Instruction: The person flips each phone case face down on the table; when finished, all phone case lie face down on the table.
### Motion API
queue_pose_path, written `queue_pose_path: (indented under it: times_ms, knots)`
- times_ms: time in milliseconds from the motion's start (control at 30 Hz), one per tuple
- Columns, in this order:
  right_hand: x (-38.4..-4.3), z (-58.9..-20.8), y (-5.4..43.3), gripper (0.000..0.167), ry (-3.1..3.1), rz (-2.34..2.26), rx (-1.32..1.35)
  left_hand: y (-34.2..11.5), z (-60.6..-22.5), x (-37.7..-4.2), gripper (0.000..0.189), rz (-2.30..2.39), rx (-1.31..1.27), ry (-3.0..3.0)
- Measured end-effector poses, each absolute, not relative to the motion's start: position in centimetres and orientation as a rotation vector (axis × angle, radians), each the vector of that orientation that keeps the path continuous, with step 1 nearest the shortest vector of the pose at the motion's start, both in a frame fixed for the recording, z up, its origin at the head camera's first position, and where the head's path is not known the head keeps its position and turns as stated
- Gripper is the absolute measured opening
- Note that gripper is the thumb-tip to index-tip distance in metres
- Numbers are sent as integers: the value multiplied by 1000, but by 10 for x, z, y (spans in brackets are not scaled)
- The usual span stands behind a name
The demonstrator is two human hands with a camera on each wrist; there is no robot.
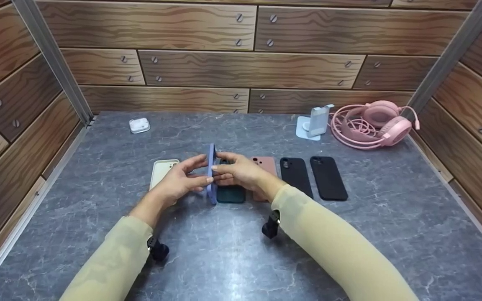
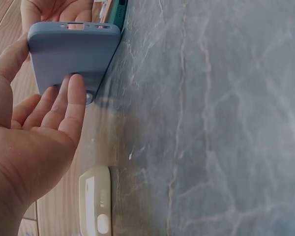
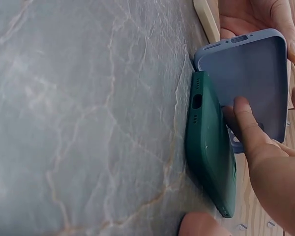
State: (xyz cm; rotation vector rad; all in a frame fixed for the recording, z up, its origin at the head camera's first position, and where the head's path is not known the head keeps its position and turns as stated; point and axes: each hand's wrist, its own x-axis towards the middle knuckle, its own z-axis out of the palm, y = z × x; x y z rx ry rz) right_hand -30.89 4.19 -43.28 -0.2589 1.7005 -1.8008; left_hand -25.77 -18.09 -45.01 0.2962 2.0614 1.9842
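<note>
A lavender-blue phone case (image 1: 212, 194) stands on edge between both hands, its hollow inner side facing right. My left hand (image 1: 176, 182) holds it from the left, thumb along one long edge and fingertips against the outer back (image 2: 73, 49). From the other side my right hand (image 1: 245, 172) grips it, with fingertips on the inside face (image 3: 258, 69). Directly under the right hand lies a dark green phone case (image 1: 231, 195), partly covered. A cream phone case (image 1: 159, 169) lies beneath the left hand, and a pink phone case (image 1: 268, 164) is half hidden by the right wrist.
Two black phone cases, one nearer (image 1: 297, 175) and one farther right (image 1: 329, 177), complete the row. Behind are pink headphones (image 1: 385, 125), a pale blue stand-like holder (image 1: 319, 121) and a small clear-white box (image 1: 139, 125). Wood-patterned walls (image 1: 249, 67) enclose the marbled grey table (image 1: 224, 259).
</note>
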Motion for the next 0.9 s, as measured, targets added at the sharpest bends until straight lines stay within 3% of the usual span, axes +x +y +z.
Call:
queue_pose_path:
  times_ms: [900]
  knots:
    - [-304,-429,37,80,1834,-1825,-290,-179,-453,-258,84,1935,320,2088]
